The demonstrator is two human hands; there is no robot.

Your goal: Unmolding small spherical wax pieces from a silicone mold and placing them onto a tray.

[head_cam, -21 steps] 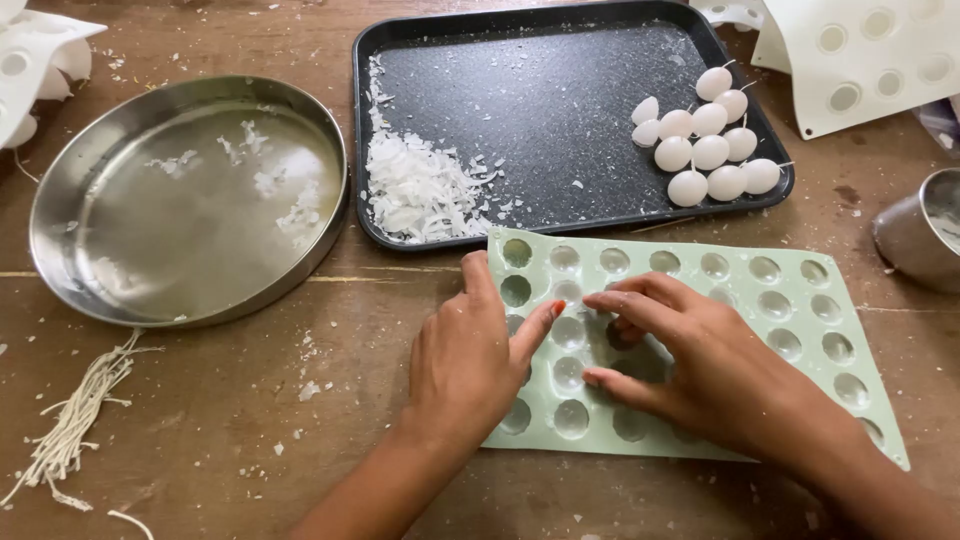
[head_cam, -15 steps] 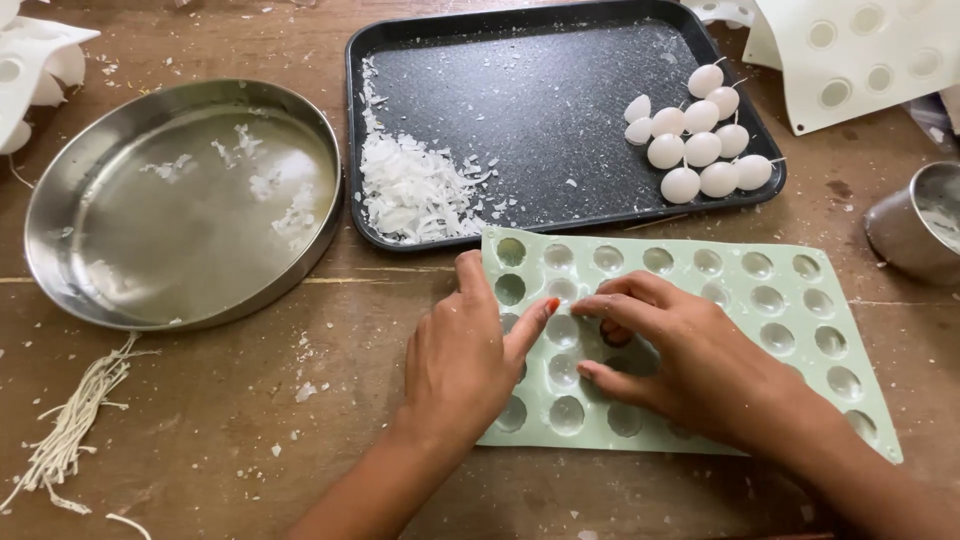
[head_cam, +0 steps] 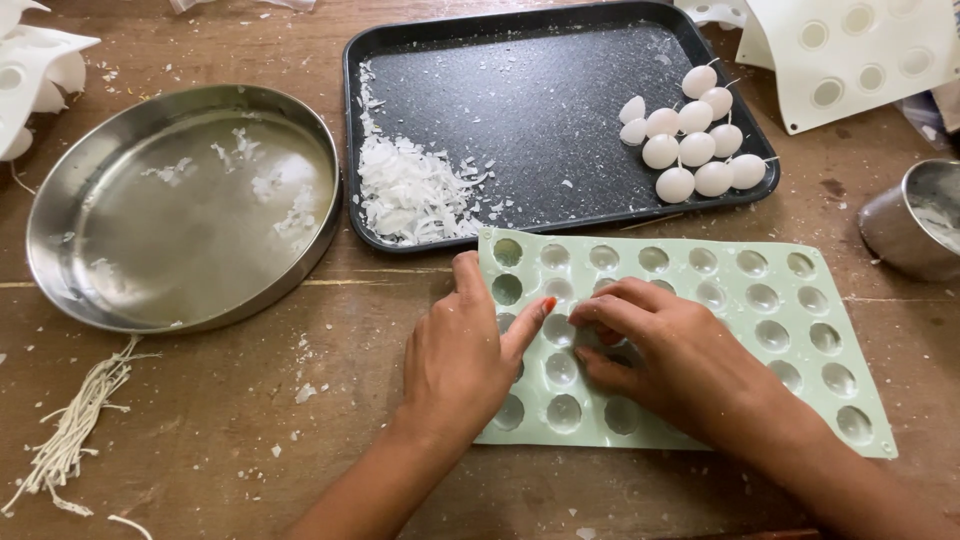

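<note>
A pale green silicone mould (head_cam: pixel 770 320) with rows of round cavities lies flat on the wooden table. My left hand (head_cam: pixel 462 350) rests on its left edge, thumb stretched toward a cavity in the middle. My right hand (head_cam: pixel 672 355) lies over the mould's middle, fingertips pressing at the same cavity next to the left thumb. Both hands touch the mould and hold nothing loose. Behind it stands a black baking tray (head_cam: pixel 560 110) with a heap of white wax flakes (head_cam: pixel 410 195) and several white round candles with wicks (head_cam: pixel 695 135).
A round steel pan (head_cam: pixel 180 205) with wax specks sits at the left. White moulds lie at the top right (head_cam: pixel 850 55) and top left (head_cam: pixel 30 75). A steel cup (head_cam: pixel 915 220) stands at the right edge. White wick strands (head_cam: pixel 70 435) lie at the lower left.
Both hands have stayed on the green mould at the same cavity; the view has shifted slightly. Nothing else has moved.
</note>
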